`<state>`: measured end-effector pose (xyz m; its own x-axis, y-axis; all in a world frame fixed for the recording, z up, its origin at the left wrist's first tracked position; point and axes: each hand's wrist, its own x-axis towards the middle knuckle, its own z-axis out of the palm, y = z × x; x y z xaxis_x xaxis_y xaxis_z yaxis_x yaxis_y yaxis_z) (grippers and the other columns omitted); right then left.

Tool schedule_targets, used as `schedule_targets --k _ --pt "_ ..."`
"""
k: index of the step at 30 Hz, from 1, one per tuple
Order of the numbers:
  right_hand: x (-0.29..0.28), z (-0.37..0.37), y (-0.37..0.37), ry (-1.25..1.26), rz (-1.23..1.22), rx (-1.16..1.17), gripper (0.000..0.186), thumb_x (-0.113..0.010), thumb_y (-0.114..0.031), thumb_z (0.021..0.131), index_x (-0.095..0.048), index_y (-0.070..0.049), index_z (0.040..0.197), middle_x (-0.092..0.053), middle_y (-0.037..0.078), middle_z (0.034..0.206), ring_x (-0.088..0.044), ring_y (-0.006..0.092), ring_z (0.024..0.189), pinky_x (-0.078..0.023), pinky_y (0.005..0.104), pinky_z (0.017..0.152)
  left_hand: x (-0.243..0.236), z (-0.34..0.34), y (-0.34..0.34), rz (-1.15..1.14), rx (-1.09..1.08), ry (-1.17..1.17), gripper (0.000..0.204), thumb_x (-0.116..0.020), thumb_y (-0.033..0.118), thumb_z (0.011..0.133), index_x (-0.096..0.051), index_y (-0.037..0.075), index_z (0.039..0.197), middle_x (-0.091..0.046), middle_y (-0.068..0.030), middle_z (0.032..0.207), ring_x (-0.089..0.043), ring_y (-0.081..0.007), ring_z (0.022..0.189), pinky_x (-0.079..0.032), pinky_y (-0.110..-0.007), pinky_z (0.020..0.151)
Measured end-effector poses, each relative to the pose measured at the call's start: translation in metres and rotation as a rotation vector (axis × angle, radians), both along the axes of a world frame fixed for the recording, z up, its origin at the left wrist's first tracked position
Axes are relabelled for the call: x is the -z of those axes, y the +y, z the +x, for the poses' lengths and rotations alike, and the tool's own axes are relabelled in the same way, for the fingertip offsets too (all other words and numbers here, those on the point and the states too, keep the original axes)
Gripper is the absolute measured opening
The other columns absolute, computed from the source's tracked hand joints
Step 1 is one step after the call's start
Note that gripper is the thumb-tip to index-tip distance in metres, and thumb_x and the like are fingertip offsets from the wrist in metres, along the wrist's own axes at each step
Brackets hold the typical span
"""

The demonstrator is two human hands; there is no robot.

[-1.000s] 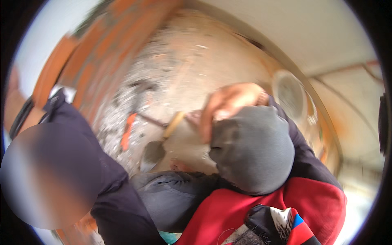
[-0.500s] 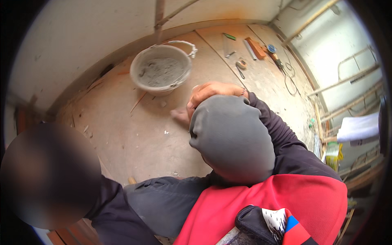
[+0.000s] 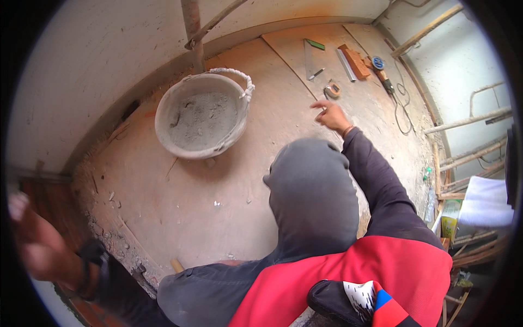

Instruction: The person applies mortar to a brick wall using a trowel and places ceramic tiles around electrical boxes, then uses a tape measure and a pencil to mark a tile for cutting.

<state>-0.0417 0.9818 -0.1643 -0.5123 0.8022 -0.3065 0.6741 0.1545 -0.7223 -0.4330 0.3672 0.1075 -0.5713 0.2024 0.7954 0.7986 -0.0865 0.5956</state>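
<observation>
My right hand reaches forward past my raised knee in grey trousers. Its fingers are partly spread and hold nothing I can see, and a tape measure lies just beyond it. At the far left my left hand is raised near the picture's rim, somewhat blurred, fingers stretched out and apparently empty. A round bucket with a white wrapped handle stands ahead to the left, holding grey cement-like mix.
Beyond the tape lie a green-handled square, a pen-like tool, a metal bar, a brick and a corded power tool. Poles and a white cloth are at right. A pole stands behind the bucket.
My right hand has left my knee and moved forward and right, toward the tape measure. My left hand now shows where a blurred patch was. The view has shifted slightly.
</observation>
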Motion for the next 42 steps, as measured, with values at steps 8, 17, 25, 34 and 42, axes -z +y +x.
schedule_targets --k 8,17,25,34,42 --pt "0.063 -0.007 0.212 -0.396 0.686 -0.088 0.037 -0.070 -0.022 0.081 -0.066 -0.012 0.117 -0.071 0.019 0.102 -0.067 0.0350 0.097 -0.053 0.0407 0.087 0.078 0.235 0.045 -0.220 0.134 -1.505 0.064 -0.053 0.048 0.091 -0.055 -0.003 0.130 -0.061 -0.0186 0.123 -0.058 -0.0275 0.111 -0.045 -0.039 0.099" --pt "0.066 -0.062 0.231 -0.479 0.463 -0.253 0.024 -0.067 -0.026 0.088 -0.068 -0.013 0.108 -0.071 0.016 0.102 -0.067 0.0352 0.097 -0.052 0.0418 0.085 0.115 0.282 0.077 0.013 0.026 -1.672 0.063 -0.042 0.047 0.098 -0.049 -0.004 0.135 -0.057 -0.0190 0.130 -0.053 -0.0263 0.119 -0.040 -0.039 0.105" --pt "0.141 -0.052 0.319 -0.080 0.452 0.003 0.016 -0.059 -0.013 0.084 -0.068 -0.010 0.098 -0.070 0.011 0.088 -0.068 0.0260 0.083 -0.053 0.0372 0.074 0.105 0.273 0.064 0.057 -0.037 -1.239 0.063 -0.033 0.048 0.102 -0.042 -0.001 0.141 -0.052 -0.0180 0.135 -0.052 -0.0271 0.120 -0.037 -0.042 0.108" --pt "0.039 -0.103 0.183 0.542 -0.127 -0.086 0.022 -0.052 -0.016 0.098 -0.060 -0.005 0.116 -0.058 0.003 0.103 -0.050 0.0094 0.080 -0.041 0.0210 0.068 0.092 0.336 0.024 -0.161 -0.592 -1.462 0.055 -0.047 0.044 0.096 -0.051 0.001 0.131 -0.059 -0.0167 0.126 -0.058 -0.0292 0.111 -0.044 -0.042 0.098" --pt "-0.115 -0.132 -0.051 0.677 -0.908 -1.164 0.033 -0.056 -0.033 0.098 -0.057 -0.004 0.111 -0.050 0.004 0.093 -0.043 0.0074 0.071 -0.031 0.0155 0.060 0.180 0.383 -0.074 -1.150 -0.727 -1.089 0.045 -0.064 0.038 0.090 -0.063 0.002 0.119 -0.067 -0.0179 0.115 -0.065 -0.0309 0.101 -0.050 -0.039 0.089"
